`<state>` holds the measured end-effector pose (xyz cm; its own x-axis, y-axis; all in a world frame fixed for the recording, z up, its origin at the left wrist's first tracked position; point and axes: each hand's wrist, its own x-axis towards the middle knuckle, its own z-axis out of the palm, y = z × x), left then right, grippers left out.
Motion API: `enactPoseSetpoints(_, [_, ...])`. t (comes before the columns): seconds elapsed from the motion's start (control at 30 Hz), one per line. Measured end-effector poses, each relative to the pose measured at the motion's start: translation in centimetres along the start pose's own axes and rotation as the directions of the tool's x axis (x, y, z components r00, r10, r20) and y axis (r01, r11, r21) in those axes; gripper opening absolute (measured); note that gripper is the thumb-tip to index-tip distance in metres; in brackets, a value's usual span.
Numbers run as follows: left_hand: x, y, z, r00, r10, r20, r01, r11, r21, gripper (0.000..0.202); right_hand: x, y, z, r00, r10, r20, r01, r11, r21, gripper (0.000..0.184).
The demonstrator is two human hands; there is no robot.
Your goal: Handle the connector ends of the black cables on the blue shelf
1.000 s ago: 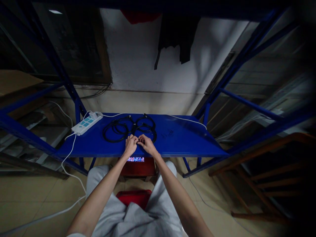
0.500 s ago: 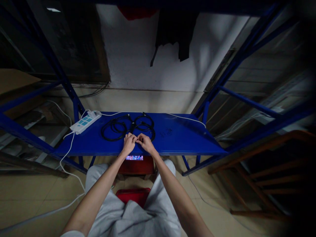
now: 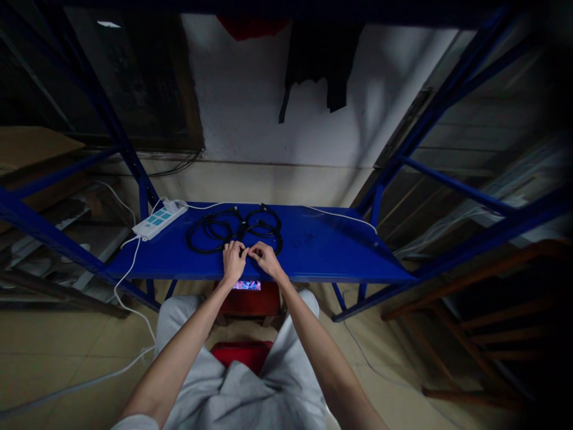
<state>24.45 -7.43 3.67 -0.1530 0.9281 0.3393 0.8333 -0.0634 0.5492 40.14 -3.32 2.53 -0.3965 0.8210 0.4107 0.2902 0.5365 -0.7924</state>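
On the blue shelf (image 3: pixel 331 257) lies a black cable (image 3: pixel 190 235), looped into coils on the left and right that meet in the middle. Both hands are at the near side of these coils, with fingertips almost together. My left hand (image 3: pixel 233 261) is closed, its fingers bent in a pinch. My right hand (image 3: pixel 265 260) also pinches, thumb against fingers, just to the right. Whatever sits between the fingertips is too small and dark to make out. The cable's near part is partly hidden behind the hands.
A white power strip (image 3: pixel 160 221) with plugs lies at the shelf's left end. A thin white cord (image 3: pixel 340 214) runs along the back edge. Below the front edge, a lit screen (image 3: pixel 248 285) rests on a red-brown stool (image 3: pixel 255 303). Blue posts frame both sides.
The fingertips have drawn slightly apart, and both hands stay at the same place by the coils. The whole view has shifted a little.
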Motion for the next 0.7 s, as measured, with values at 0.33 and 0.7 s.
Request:
enactPoseSetpoints(0.33, [-0.2,-0.1,-0.5,0.997,0.058,0.04,-0.06,0.998,0.035,0.024,-0.2,0.0,0.0,1.0,-0.02,-0.01,0.02,1.0,0.004,0.014])
enactPoseSetpoints(0.7, [2.0,-0.5,-1.4,0.95,0.113,0.291,-0.155,0.98,0.127,0.025,-0.2,0.2,0.2,0.999,0.007,-0.042,-0.006,1.0,0.01,0.012])
